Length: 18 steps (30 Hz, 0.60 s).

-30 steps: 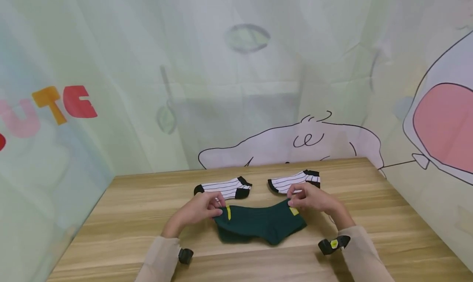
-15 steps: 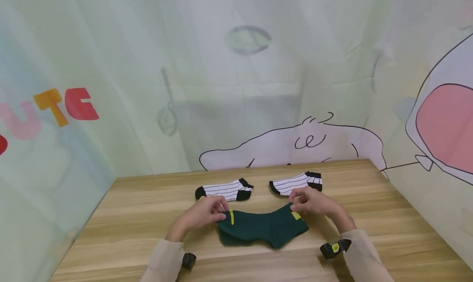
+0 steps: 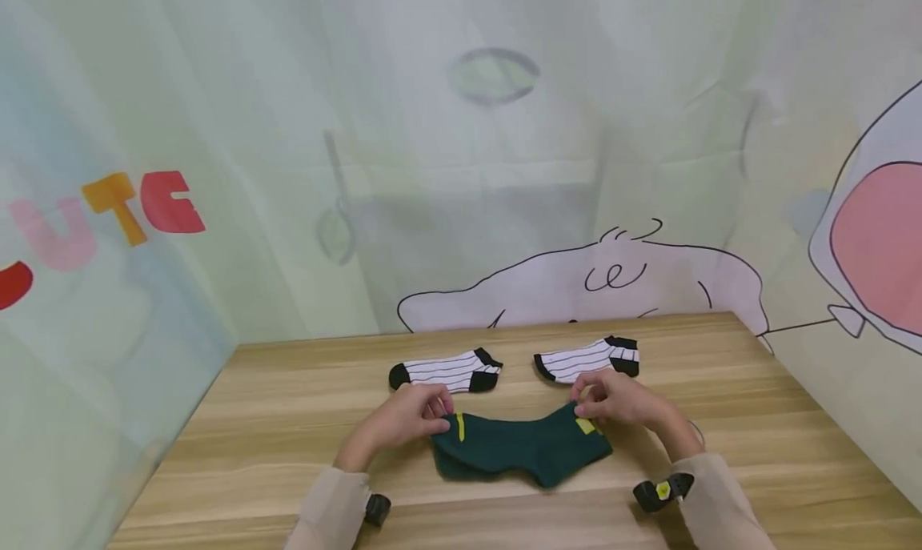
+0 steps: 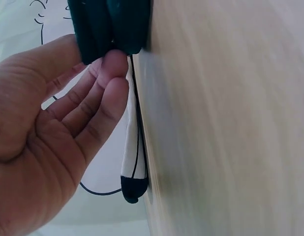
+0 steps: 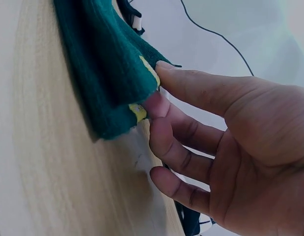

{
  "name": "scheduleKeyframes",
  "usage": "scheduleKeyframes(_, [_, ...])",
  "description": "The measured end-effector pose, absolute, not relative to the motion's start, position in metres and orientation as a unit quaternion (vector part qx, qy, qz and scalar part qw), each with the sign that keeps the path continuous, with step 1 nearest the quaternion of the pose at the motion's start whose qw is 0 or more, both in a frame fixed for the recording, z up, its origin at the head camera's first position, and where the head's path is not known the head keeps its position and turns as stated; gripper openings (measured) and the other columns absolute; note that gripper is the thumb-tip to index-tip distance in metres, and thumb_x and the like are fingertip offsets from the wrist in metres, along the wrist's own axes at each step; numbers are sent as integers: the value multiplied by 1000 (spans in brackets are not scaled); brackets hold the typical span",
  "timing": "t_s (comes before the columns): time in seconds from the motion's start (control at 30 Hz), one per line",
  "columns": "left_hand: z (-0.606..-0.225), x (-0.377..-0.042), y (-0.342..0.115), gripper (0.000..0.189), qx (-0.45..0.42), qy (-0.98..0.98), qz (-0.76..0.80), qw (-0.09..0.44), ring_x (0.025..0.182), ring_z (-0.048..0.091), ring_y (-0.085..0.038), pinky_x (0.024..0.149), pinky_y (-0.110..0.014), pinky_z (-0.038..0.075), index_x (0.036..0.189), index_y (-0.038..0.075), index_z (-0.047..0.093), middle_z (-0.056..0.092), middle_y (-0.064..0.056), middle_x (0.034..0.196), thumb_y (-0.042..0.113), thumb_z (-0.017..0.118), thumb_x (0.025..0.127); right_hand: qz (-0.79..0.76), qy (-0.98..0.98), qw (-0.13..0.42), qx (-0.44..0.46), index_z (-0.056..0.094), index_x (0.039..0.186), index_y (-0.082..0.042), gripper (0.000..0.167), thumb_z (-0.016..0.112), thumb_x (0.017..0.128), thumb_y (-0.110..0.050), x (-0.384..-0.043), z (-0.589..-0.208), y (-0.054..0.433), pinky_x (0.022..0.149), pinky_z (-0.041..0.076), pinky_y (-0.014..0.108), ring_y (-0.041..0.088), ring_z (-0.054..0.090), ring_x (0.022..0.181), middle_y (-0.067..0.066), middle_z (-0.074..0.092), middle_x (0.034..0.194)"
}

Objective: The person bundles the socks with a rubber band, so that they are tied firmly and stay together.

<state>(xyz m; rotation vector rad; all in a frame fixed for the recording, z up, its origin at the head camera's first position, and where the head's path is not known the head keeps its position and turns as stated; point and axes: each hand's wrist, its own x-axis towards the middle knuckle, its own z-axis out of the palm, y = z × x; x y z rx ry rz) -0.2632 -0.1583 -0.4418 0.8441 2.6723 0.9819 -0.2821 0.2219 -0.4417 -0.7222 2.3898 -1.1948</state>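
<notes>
A dark green sock (image 3: 504,446) with yellow marks is stretched sideways across the middle of the wooden table. My left hand (image 3: 406,414) pinches its left end between thumb and fingers, beside a thin yellow stripe. At the upper right end, my right hand (image 3: 623,398) pinches the edge near a yellow patch. In the right wrist view, the green fabric (image 5: 103,64) hangs in layers, with thumb and index finger gripping a yellow-marked edge; the other fingers curl loosely. The left wrist view has the other green end (image 4: 112,24) at the left fingertips.
Behind the green sock lie two white striped socks with black toes and heels, a left one (image 3: 446,371) and a right one (image 3: 587,361). The right hand partly overlaps the right one. A printed curtain (image 3: 288,174) stands along the table's (image 3: 288,422) back and sides.
The head view has turned slightly left, so everything sits further right in it. Both hands keep their pinch on the green sock, which has come slightly nearer the person.
</notes>
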Motion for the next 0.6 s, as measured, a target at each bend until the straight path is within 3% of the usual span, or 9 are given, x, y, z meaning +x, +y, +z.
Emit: scheduleKeyframes(0.6, [-442,-260,-156,14,263,907,319,76,72,58,-12,63,-27,50,94,10,64,63,3,80,8,76,88,-404,868,139,-254,66,97,-5,14,77,87,-7,-280,-444,216,59,50,27,16,60,69,2,65,79])
